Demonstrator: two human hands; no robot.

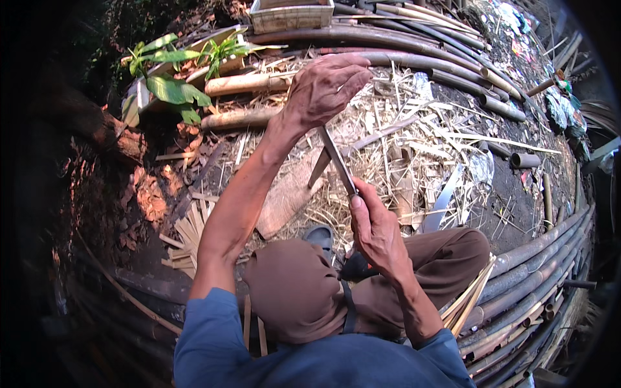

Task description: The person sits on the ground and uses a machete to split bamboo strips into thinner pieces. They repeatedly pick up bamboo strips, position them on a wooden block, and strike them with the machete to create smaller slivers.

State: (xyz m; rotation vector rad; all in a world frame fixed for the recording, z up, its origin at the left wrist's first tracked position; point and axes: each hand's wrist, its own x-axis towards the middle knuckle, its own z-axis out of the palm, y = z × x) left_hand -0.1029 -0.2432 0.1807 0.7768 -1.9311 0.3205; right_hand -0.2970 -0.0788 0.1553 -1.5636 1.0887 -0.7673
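My right hand [376, 234] is closed round the handle of a knife. The narrow metal blade [337, 160] slants up and left, its upper end reaching just under my left hand [330, 87]. The left hand is raised ahead of me, palm down, with its fingers bent and pressed together; what lies in them is hidden. A second narrow dark piece [319, 169] crosses behind the blade, and I cannot tell what it is. Beneath them a flat wooden board [291, 194] lies among bamboo shavings [369, 178].
Bamboo poles [414, 61] lie across the far side, and more poles [517, 278] are stacked at my right. A saw blade [443, 197] rests beyond my bent right knee. Split strips [189, 236] lie at left. A pale crate [291, 16] and green-leaved plants [171, 87] stand farther off.
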